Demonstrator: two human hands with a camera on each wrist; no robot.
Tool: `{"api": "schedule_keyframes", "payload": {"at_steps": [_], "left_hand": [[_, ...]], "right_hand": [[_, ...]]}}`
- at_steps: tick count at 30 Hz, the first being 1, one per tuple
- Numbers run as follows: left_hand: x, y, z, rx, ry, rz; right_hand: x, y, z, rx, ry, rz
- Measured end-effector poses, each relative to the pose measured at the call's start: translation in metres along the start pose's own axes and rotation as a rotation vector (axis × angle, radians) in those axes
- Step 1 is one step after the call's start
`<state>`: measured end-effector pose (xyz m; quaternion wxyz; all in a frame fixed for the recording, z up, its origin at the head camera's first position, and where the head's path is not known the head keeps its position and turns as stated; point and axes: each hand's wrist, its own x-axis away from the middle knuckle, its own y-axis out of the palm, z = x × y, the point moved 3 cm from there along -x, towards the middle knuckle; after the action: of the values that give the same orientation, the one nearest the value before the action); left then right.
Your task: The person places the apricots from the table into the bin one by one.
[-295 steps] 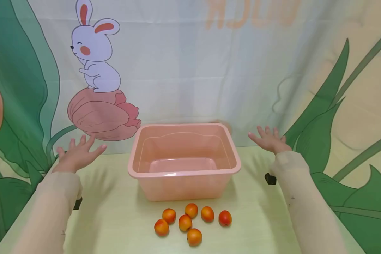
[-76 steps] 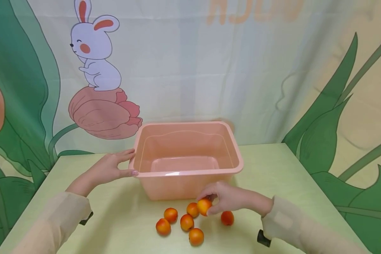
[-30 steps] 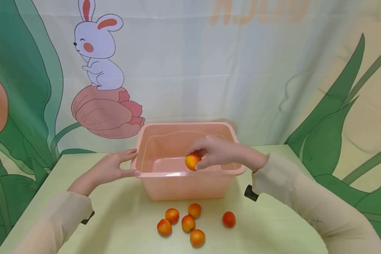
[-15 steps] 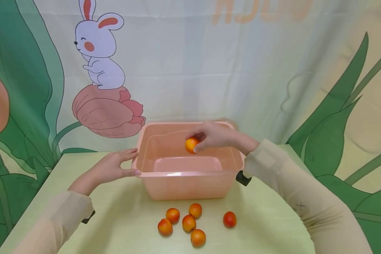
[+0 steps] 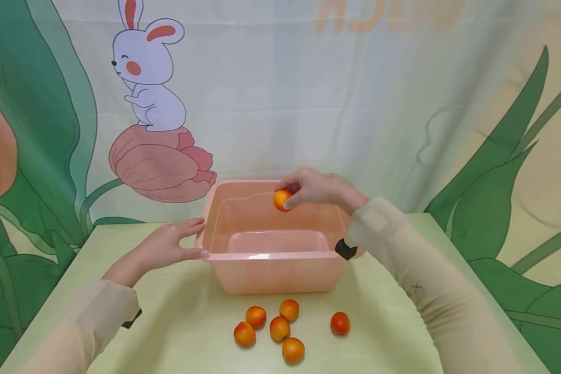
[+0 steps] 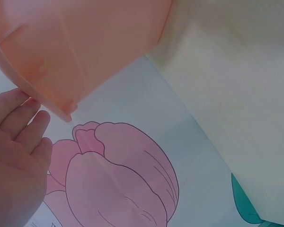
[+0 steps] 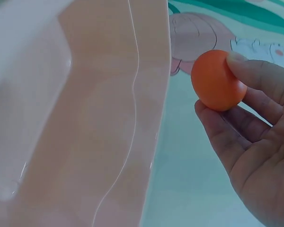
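Note:
My right hand (image 5: 310, 187) pinches a small round orange-red fruit (image 5: 282, 199) between thumb and fingertips. It is up over the back part of the pink plastic tub (image 5: 280, 275). In the right wrist view the smooth fruit (image 7: 217, 80) shows beyond the tub's rim (image 7: 156, 113), the thumb on top and fingers below. My left hand (image 5: 168, 249) touches the tub's left rim, thumb at the front corner and fingers spread further back. The left wrist view shows its fingers (image 6: 26, 118) at the outer side of the rim. The tub's visible floor (image 5: 280, 241) is bare.
Several similar fruits (image 5: 279, 329) lie on the pale green table (image 5: 177, 332) before the tub. A redder fruit (image 5: 340, 323) sits apart to their right. Behind the tub hangs a printed cloth (image 5: 271, 104) with a rabbit and leaves.
My right hand took one fruit from the table, lifted it over the tub's front rim and moved on toward the back. The left hand came to the left rim and has stayed there.

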<state>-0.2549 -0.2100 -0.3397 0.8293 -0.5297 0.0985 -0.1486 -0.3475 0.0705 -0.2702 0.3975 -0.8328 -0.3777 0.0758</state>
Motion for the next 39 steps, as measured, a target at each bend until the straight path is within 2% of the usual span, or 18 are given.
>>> {"api": "schedule_keyframes", "payload": {"at_steps": [11, 18, 25, 33, 39], "left_hand": [[0.0, 0.0, 0.0, 0.0, -0.019, -0.002], [0.0, -0.001, -0.001, -0.002, 0.005, 0.009], [0.001, 0.0, -0.001, 0.001, -0.006, 0.002], [0.0, -0.001, -0.001, -0.007, -0.001, 0.009], [0.001, -0.001, -0.002, -0.01, -0.001, 0.01]], "right_hand": [[-0.019, -0.006, 0.02, -0.069, 0.026, 0.056], [-0.027, -0.006, 0.037, -0.102, 0.039, 0.08], [-0.033, -0.005, 0.056, -0.141, 0.06, 0.133], [-0.041, 0.0, 0.069, -0.277, 0.064, 0.169], [-0.048, 0.007, 0.082, -0.373, 0.117, 0.133]]}}
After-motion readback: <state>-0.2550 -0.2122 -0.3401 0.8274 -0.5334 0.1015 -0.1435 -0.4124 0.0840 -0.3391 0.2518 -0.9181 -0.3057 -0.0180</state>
